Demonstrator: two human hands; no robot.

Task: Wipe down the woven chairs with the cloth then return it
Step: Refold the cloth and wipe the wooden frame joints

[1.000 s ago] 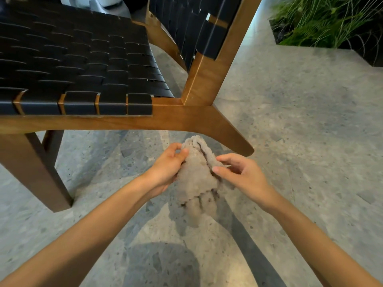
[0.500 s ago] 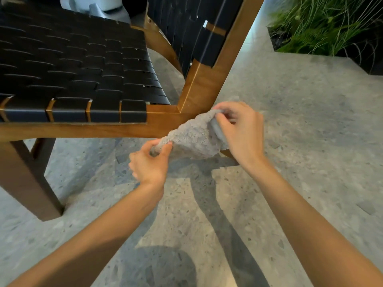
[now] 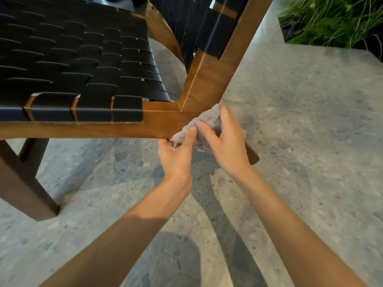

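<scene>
Left hand point(image 3: 176, 156) pinches the lower edge of the cloth point(image 3: 209, 119) between thumb and forefinger. Right hand point(image 3: 226, 141) is curled over the cloth's upper part, thumb on top, holding it against the wood. Cloth: grey, fluffy, bunched, sitting on the corner joint point(image 3: 182, 112) of the woven chair point(image 3: 83, 59), where the side rail meets the back post. Black strap seat runs left of the joint, strap backrest rises above it. Front leg point(image 3: 22, 187) is far left of the joint, on the speckled floor point(image 3: 310, 141). Up and right of the joint, well apart: dark planter point(image 3: 287, 32) holding green grass point(image 3: 331, 17). Soil not visible.
</scene>
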